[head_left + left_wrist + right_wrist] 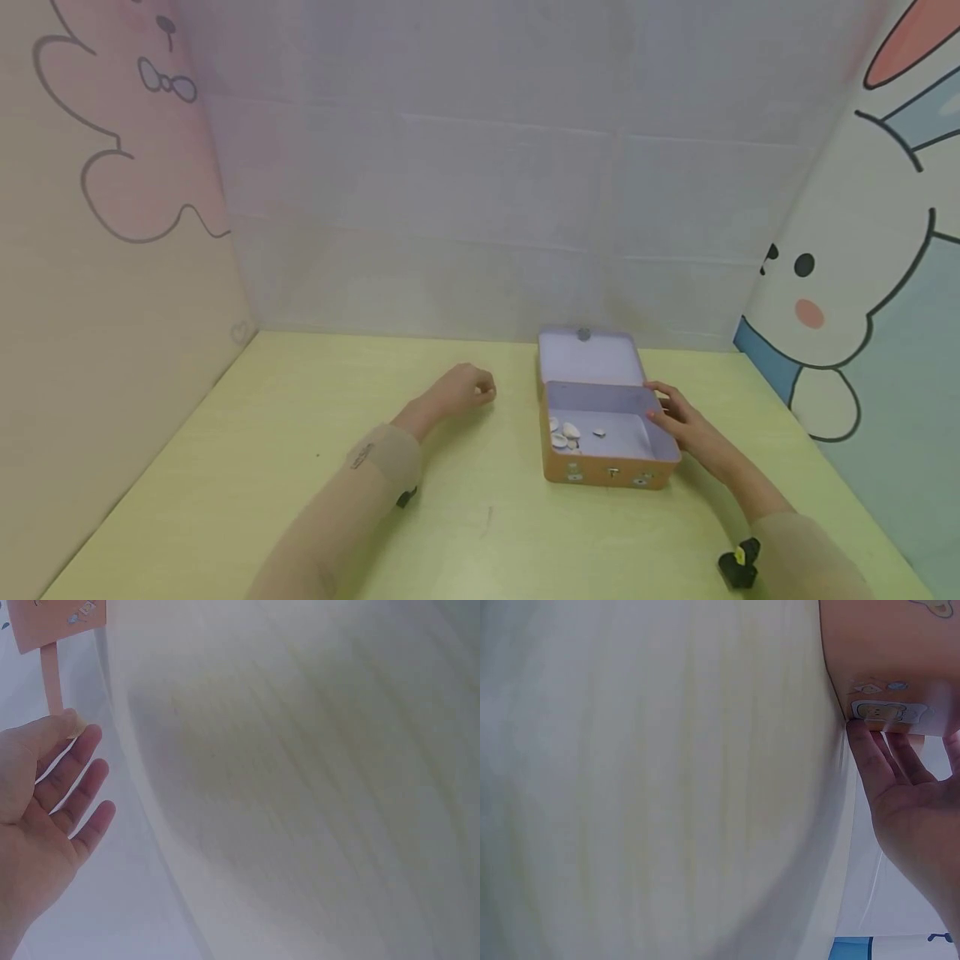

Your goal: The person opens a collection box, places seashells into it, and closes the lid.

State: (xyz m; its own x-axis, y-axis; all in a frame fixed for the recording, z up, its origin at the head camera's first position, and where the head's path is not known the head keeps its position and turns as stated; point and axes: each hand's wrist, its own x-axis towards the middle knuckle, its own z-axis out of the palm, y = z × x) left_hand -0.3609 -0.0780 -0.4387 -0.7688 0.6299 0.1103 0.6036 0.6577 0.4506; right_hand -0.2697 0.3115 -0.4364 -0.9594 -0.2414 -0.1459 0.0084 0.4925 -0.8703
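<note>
A small orange tin case [611, 472] with a pale lilac inside stands with its lid [591, 357] raised at the back. Several white seashells [571, 431] lie in it, mostly toward its left end. To the left of the case, my left hand [459, 390] hovers over the table. Its thumb and index finger pinch a small pale piece [79, 726], probably a seashell, mostly hidden by the fingertips. My right hand [693, 429] holds the case at its back right corner, with the thumb by the side rim and fingers against the orange wall [900, 667].
A pale yellow table [450, 533] carries the case. White sheeting [435, 208] rises behind it. A rabbit-printed panel [840, 292] stands at the right and another printed panel [142, 292] at the left. Black straps [738, 565] sit at the wrists.
</note>
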